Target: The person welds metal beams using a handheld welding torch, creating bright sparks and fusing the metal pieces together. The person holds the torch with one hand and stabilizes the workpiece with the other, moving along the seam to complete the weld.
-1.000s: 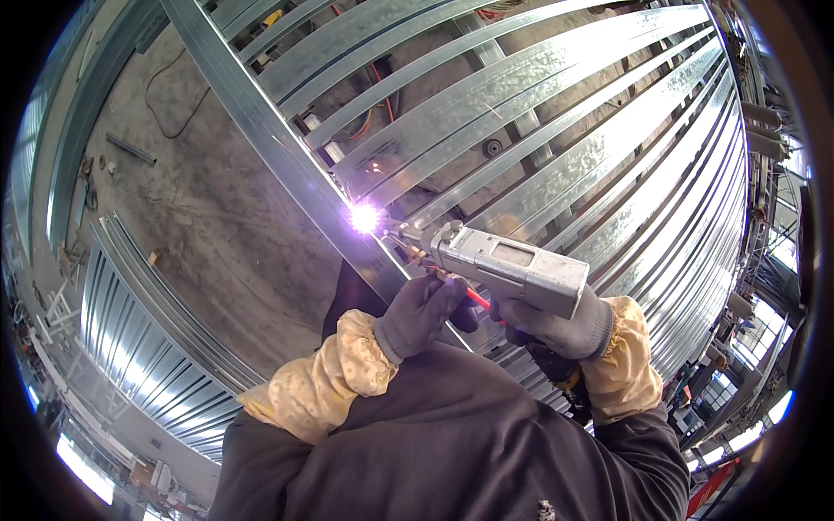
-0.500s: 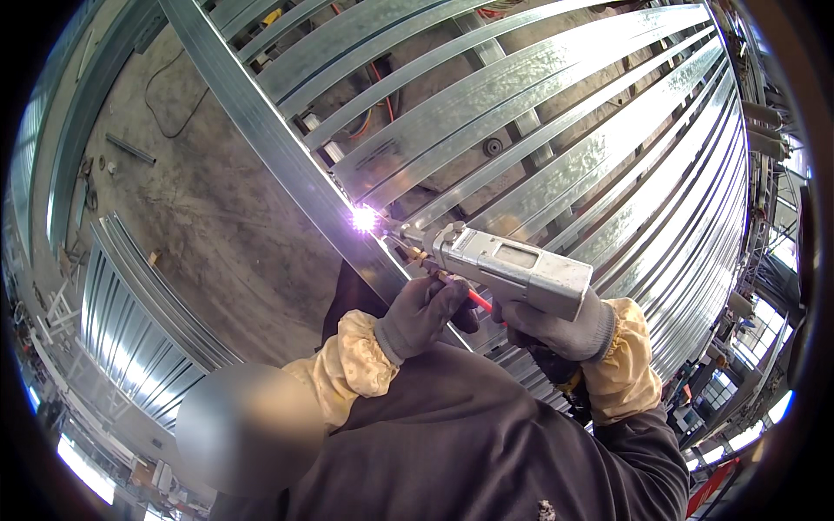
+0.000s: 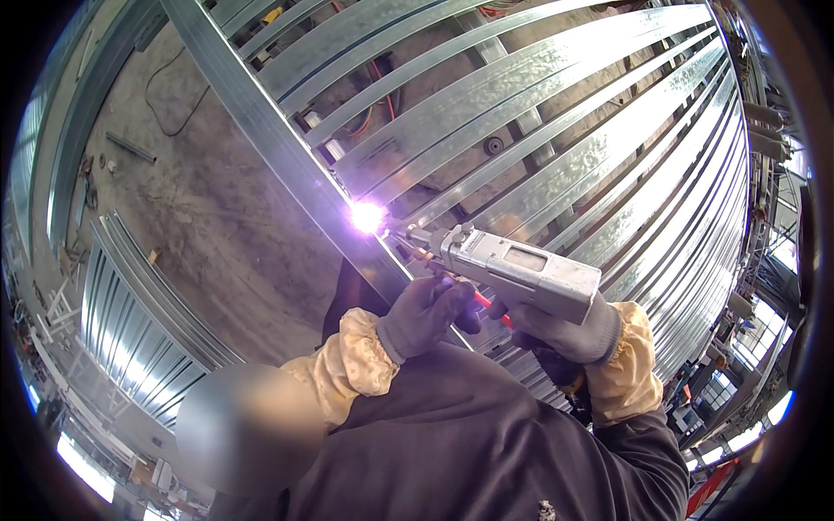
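In gloves, both my hands work at a grey handheld welding gun [image 3: 526, 267]. My right hand [image 3: 569, 334] is closed round its grip, under the boxy body. My left hand [image 3: 426, 317] is closed on the thin red tube [image 3: 492, 309] that runs below the gun toward its brass-coloured feed tip [image 3: 423, 253]. A bright violet-white weld glow [image 3: 367, 217] burns at the nozzle's end and hides the exact contact point. It lies where a long galvanized steel rail [image 3: 261, 139] meets the ends of the slats [image 3: 391, 161].
Many parallel metal slats [image 3: 599, 148] stretch to the right, with gaps between them. On the concrete floor [image 3: 226, 226] at left lie a cable [image 3: 149, 104] and a short metal bar [image 3: 130, 148]. A stack of ribbed metal profiles [image 3: 130, 321] stands at lower left.
The weld glow has grown larger and brighter. The gun and my right hand have shifted slightly right, and my left hand has moved a little with them.
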Demonstrator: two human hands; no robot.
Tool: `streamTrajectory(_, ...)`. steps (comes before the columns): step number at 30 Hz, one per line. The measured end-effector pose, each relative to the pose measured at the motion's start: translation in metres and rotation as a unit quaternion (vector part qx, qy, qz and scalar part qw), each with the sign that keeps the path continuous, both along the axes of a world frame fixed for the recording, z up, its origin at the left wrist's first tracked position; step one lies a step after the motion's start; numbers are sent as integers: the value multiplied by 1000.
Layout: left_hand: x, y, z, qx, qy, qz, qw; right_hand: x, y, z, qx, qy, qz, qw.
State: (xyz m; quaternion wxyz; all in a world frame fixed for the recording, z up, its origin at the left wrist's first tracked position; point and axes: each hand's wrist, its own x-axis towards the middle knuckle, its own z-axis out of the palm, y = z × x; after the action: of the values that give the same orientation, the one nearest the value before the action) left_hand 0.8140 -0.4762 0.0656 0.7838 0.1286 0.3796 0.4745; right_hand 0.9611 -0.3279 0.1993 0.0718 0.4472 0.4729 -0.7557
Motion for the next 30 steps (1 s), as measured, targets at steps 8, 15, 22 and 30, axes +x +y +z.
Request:
streamTrajectory(8, 1, 0, 0, -28, -23, 0, 999, -2, -2, -1, 46, 29, 27, 998)
streamTrajectory(15, -1, 3, 5, -27, 2, 9, 1000, -14, 6, 7, 101, 52, 80, 990)
streamTrajectory(22, 2, 3, 4, -33, -6, 34, 999, -9, 11, 0, 135, 73, 128, 980)
streamTrajectory(30, -5, -6, -14, 25, -57, -5, 998, -3, 7, -16, 202, 140, 128, 961)
